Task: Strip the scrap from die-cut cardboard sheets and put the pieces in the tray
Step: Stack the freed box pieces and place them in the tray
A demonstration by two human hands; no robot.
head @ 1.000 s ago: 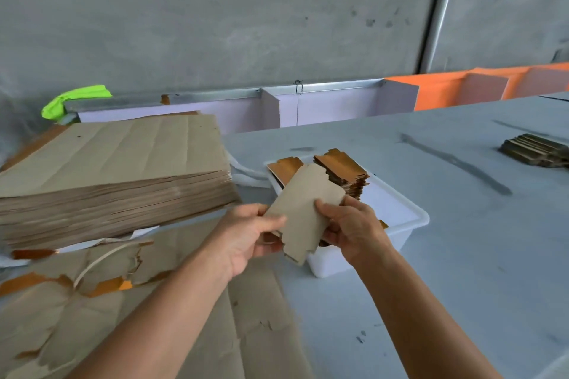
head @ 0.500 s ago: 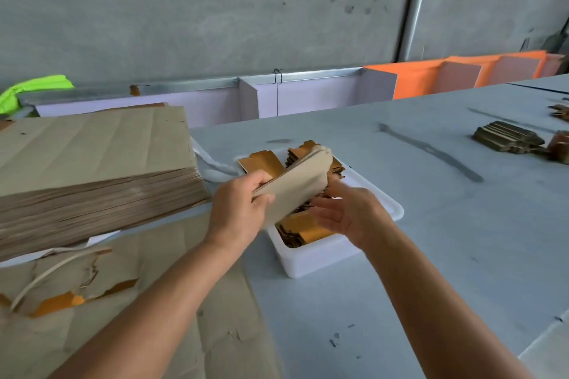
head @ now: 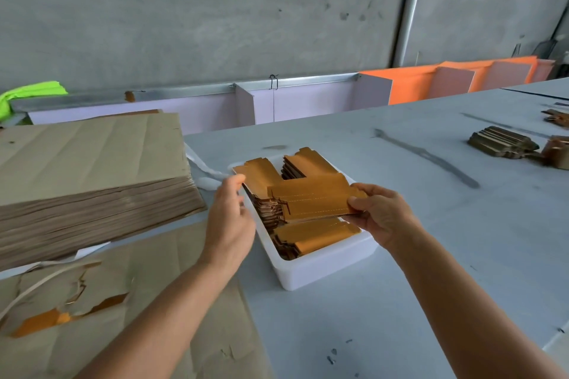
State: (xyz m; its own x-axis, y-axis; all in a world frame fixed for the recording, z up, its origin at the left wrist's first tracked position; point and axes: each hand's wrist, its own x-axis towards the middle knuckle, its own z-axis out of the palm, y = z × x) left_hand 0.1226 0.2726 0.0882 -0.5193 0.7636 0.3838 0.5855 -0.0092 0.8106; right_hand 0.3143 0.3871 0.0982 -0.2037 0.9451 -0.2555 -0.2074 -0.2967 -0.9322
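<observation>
At frame centre, my right hand [head: 381, 215] pinches an orange piece [head: 314, 200] flat over the white tray [head: 323, 268] of pieces on the tabletop [head: 400, 301]. My left hand [head: 229, 218] hovers at the tray's left rim, fingers loosely curled, holding nothing. Sheet stack [head: 89, 169] sits left.

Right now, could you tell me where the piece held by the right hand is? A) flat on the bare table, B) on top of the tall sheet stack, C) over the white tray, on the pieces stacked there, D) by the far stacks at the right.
C: the right hand pinches the piece by its right end over the tray.
</observation>
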